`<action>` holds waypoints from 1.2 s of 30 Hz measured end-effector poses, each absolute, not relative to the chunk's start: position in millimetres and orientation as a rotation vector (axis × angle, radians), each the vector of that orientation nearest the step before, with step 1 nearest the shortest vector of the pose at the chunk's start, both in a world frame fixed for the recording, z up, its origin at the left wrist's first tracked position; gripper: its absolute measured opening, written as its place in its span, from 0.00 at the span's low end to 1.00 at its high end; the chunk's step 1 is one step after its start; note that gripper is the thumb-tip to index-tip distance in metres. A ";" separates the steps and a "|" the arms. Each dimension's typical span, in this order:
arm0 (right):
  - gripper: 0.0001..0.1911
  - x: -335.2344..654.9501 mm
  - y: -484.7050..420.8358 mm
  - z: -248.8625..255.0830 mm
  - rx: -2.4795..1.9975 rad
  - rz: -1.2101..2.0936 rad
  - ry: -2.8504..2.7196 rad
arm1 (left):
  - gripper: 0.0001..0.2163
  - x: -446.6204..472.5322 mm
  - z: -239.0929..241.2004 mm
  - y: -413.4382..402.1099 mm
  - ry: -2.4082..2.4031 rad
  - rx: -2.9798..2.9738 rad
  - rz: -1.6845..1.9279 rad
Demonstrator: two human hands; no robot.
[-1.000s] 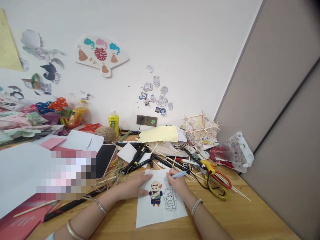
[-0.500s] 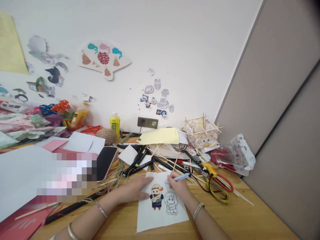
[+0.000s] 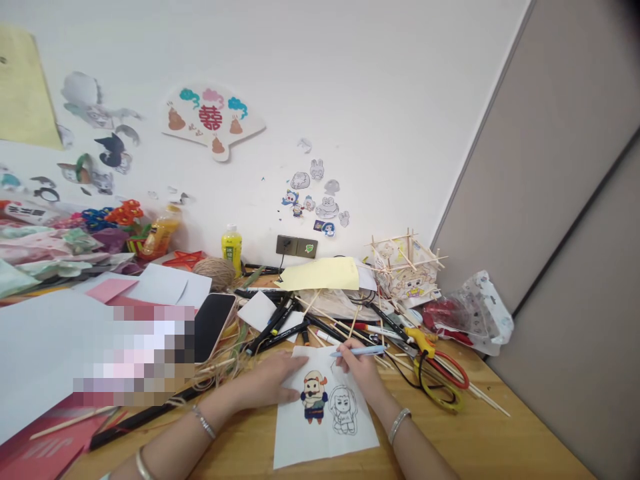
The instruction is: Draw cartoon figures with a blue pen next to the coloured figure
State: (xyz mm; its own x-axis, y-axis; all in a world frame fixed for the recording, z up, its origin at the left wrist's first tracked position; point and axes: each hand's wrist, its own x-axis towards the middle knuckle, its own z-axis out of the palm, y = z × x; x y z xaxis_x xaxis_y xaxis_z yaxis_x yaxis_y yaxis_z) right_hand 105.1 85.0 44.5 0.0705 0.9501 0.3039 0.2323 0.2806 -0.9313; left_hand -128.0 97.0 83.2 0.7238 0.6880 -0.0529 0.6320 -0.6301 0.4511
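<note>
Two hands met on one white paper sheet (image 3: 325,437) printed with two small cartoon figures.
Your left hand (image 3: 270,381) lay flat with its fingers stretched out on the sheet's left edge, probably to stop it sliding. Your right hand (image 3: 359,370) had its fingers pinched around a light-blue pen (image 3: 363,351), just above the uncoloured outline figure (image 3: 344,411).

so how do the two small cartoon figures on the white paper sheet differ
The left cartoon figure is coloured orange, red and dark blue; the right cartoon figure is a bare black outline. The left hand rests beside the left one; the right hand, holding a light blue pen, is by the right one. Both share the white paper sheet.
</note>
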 end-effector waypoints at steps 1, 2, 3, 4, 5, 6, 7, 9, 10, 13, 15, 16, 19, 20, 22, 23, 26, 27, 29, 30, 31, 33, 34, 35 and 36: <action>0.16 104.7 86.4 41.5 -1.178 0.817 -1.411 | 0.30 -128.1 83.1 97.1 1.010 2.483 0.173; 0.17 104.5 87.8 38.6 -1.176 0.834 -1.412 | 0.30 -128.1 83.1 97.2 1.008 2.483 0.173; 0.17 104.4 88.9 36.1 -1.178 0.845 -1.414 | 0.30 -128.2 83.1 97.2 1.007 2.483 0.174; 0.17 104.5 89.9 34.0 -1.183 0.851 -1.418 | 0.30 -128.1 83.3 97.2 1.008 2.481 0.173; 0.16 104.7 90.8 32.3 -1.188 0.854 -1.421 | 0.30 -128.0 83.5 97.2 1.008 2.480 0.171; 0.16 105.0 91.5 31.1 -1.193 0.855 -1.423 | 0.30 -127.8 83.8 97.1 1.008 2.480 0.169; 0.16 105.3 92.0 30.2 -1.196 0.857 -1.425 | 0.30 -127.6 84.1 97.0 1.008 2.481 0.166; 0.16 105.8 92.5 29.2 -1.202 0.863 -1.433 | 0.30 -126.9 84.8 96.9 1.013 2.476 0.158; 0.15 105.9 92.6 29.0 -1.209 0.865 -1.436 | 0.30 -126.6 85.1 96.8 1.021 2.471 0.151; 0.15 105.5 92.0 29.7 -1.228 0.865 -1.445 | 0.31 -126.0 86.1 96.5 1.057 2.449 0.121; 0.15 105.1 91.0 30.9 -1.235 0.860 -1.450 | 0.31 -125.8 86.4 96.4 1.063 2.448 0.112; 0.15 104.9 90.3 31.6 -1.235 0.858 -1.453 | 0.31 -125.8 86.4 96.5 1.062 2.448 0.111; 0.16 104.6 88.4 33.7 -1.223 0.853 -1.479 | 0.31 -126.3 85.9 96.6 1.052 2.448 0.118; 0.16 104.6 88.0 34.1 -1.219 0.852 -1.488 | 0.31 -126.6 85.7 96.6 1.051 2.447 0.117; 0.16 104.9 87.7 34.1 -1.221 0.854 -1.497 | 0.32 -127.0 85.4 96.5 1.053 2.444 0.114; 0.16 105.1 87.8 33.7 -1.226 0.855 -1.497 | 0.32 -127.1 85.4 96.5 1.053 2.443 0.111; 0.15 105.6 88.6 32.1 -1.244 0.846 -1.504 | 0.32 -126.8 85.6 96.9 1.054 2.446 0.103; 0.15 105.8 88.7 31.6 -1.248 0.841 -1.507 | 0.32 -126.6 85.5 97.1 1.055 2.449 0.102; 0.15 105.8 88.8 31.0 -1.250 0.832 -1.513 | 0.31 -126.4 85.3 97.6 1.054 2.459 0.108; 0.15 105.8 88.8 30.9 -1.247 0.831 -1.514 | 0.31 -126.4 85.1 97.8 1.048 2.466 0.117; 0.15 105.7 88.7 30.9 -1.242 0.830 -1.518 | 0.31 -126.6 85.0 97.9 1.038 2.470 0.125; 0.15 105.7 88.7 30.9 -1.230 0.823 -1.529 | 0.31 -127.1 84.8 97.9 1.030 2.468 0.135; 0.15 105.7 88.9 30.9 -1.227 0.815 -1.537 | 0.31 -127.3 84.7 97.8 1.032 2.462 0.131; 0.15 105.8 89.1 30.8 -1.228 0.804 -1.548 | 0.31 -127.5 84.6 97.7 1.038 2.455 0.125; 0.15 106.0 89.2 30.8 -1.232 0.794 -1.558 | 0.31 -127.7 84.5 97.6 1.047 2.450 0.118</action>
